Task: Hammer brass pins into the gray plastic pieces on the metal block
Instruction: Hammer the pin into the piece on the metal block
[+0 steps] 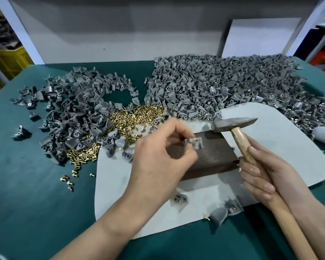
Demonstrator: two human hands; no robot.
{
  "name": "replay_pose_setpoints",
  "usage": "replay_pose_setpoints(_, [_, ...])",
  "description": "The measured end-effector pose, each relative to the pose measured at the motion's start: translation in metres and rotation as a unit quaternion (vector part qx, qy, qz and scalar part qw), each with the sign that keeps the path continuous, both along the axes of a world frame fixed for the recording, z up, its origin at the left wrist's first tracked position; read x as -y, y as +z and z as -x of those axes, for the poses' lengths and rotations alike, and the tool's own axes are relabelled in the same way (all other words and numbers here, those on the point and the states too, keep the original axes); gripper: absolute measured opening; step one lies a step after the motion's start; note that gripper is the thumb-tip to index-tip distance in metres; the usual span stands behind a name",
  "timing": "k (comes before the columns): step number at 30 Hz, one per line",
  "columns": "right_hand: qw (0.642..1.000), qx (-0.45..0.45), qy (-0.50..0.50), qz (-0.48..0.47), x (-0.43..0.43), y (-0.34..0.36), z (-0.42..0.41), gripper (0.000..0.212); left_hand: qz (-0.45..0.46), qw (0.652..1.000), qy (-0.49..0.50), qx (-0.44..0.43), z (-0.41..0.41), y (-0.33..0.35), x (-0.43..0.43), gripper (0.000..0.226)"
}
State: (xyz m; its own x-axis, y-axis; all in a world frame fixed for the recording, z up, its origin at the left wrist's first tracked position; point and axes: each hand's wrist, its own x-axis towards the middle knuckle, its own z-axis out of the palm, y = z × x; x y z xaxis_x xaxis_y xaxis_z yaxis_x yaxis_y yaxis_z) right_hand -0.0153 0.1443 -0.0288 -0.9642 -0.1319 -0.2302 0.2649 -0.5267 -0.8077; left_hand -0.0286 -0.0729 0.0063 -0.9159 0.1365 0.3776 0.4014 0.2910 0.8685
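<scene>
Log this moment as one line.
left hand: pinches gray piece on metal block | right hand: grips hammer, head by block's far edge

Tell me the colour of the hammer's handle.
The hammer handle is light tan, bare wood. The head view, the only one, shows it.

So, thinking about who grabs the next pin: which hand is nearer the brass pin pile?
Left. The left hand sits just this side of the brass pin pile, pinching a gray piece; the right hand is farther right, gripping the hammer.
</scene>
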Motion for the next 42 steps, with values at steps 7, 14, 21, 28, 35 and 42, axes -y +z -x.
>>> replay_pose_setpoints(7, [0.982,-0.029,0.03,-0.186,0.012,0.03,-0.015,0.048,0.152,0.975,0.056,-0.151,0.011,-0.033,0.001,0.024])
replay_pose_setpoints(14, [0.928,-0.07,0.078,-0.357,0.033,0.05,-0.033,0.049,0.126,0.972,0.083,-0.179,0.015,-0.049,0.0,0.02])
replay_pose_setpoints(21, [0.905,-0.073,0.076,-0.411,0.042,0.048,-0.035,0.051,0.088,0.976,0.064,-0.187,0.013,-0.06,0.0,0.007])
replay_pose_setpoints(28, [0.888,-0.098,0.058,-0.445,0.046,0.052,-0.039,0.051,0.013,0.998,0.037,-0.043,0.011,-0.052,0.001,0.029])
replay_pose_setpoints(35, [0.886,-0.123,0.06,-0.442,0.043,0.056,-0.043,0.051,-0.009,0.998,0.051,0.02,0.01,-0.049,0.001,0.026])
replay_pose_setpoints(42, [0.871,-0.141,0.069,-0.465,0.036,0.064,-0.039,0.05,-0.022,0.998,0.047,0.018,0.012,-0.051,0.002,0.024])
